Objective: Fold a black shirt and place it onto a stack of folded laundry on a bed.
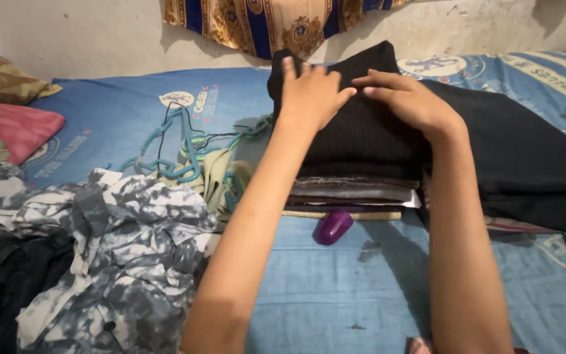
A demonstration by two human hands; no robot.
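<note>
My left hand [310,95] lies flat, fingers apart, on a folded black garment [361,134] that tops a stack of folded clothes [355,193] on the bed. My right hand [406,98] rests palm down on the same black garment, its fingertips almost meeting the left hand. Neither hand grips anything. The black cloth spreads out to the right past the stack.
A blue printed bedsheet [335,282] covers the bed. A small purple object [333,226] lies in front of the stack. A crumpled grey-white patterned garment [113,249] and teal hangers [185,154] lie left. Pillows [8,124] sit far left; patterned cloth [276,23] hangs on the wall.
</note>
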